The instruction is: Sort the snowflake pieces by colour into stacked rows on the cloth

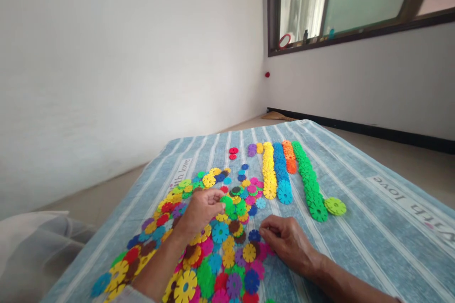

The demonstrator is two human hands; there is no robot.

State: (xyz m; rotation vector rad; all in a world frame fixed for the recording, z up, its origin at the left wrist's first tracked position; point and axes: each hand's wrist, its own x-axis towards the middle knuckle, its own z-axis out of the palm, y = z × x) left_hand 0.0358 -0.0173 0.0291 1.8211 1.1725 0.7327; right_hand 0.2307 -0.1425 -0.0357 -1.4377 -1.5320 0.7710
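Observation:
A spread pile of colourful notched plastic discs, like flower-shaped building pieces, covers the near left of the cloth. Over its middle is my left hand (pixel 203 208), thumb and forefinger closed at the edge of a green disc (pixel 228 205). My right hand (pixel 288 242) rests at the pile's right edge with its fingers curled together. Their tips are close to a dark blue disc (pixel 254 235); whatever they may hold is hidden. Beyond the hands lie overlapping rows of discs: a yellow row (pixel 269 170), a blue row (pixel 280 170), a short orange row (pixel 289 156) and a long green row (pixel 310 182).
Light green discs (pixel 335 206) lie beside the green row's near end. Small purple discs (pixel 252 150) and red discs (pixel 233 153) sit at the far side. The striped blue cloth (pixel 355 189) covers the surface. A white wall (pixel 142 57) and a window (pixel 366 0) stand behind.

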